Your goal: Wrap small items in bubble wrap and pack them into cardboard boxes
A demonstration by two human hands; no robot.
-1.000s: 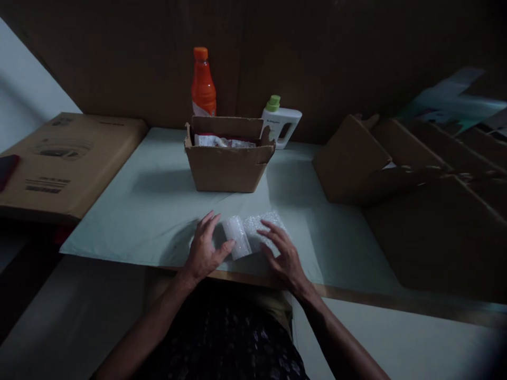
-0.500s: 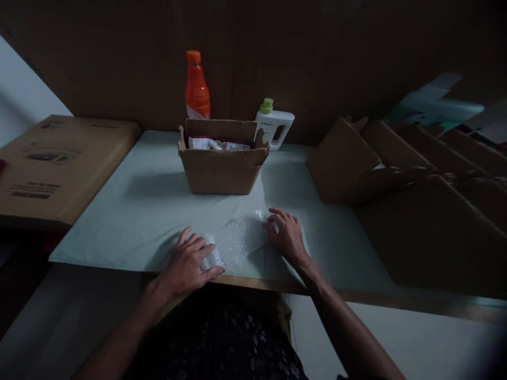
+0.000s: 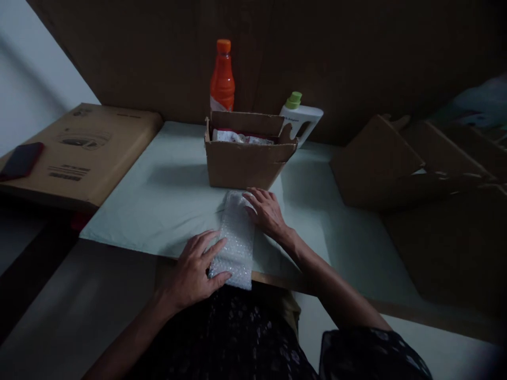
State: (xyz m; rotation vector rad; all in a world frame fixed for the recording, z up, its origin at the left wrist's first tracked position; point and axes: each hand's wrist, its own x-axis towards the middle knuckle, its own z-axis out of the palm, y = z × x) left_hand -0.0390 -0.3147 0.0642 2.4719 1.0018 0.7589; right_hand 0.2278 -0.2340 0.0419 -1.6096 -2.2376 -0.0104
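Our left hand is loosely spread, fingers lying on the near left side of a strip of bubble wrap with the thumb over its near end, and our right hand rests fingers-down on the far right part, though we honestly can't tell if it's pinching the plastic or just pressing it. Having one hand near and one far looks like a way to keep the strip flat, since light stuff like that probably wants to curl or slide. It lies lengthwise in front of us, near end poking past the table edge, far end close to the base of a small open carton. That carton stands upright with some packets inside, so the contents seem easy to reach. Behind it are an orange bottle and a white jug with a green cap, maybe parked back there to leave us elbow room on the pale green cloth. Over to our left there's a big flat box with a dark phone-like thing on it, and more open cartons crowd the right side
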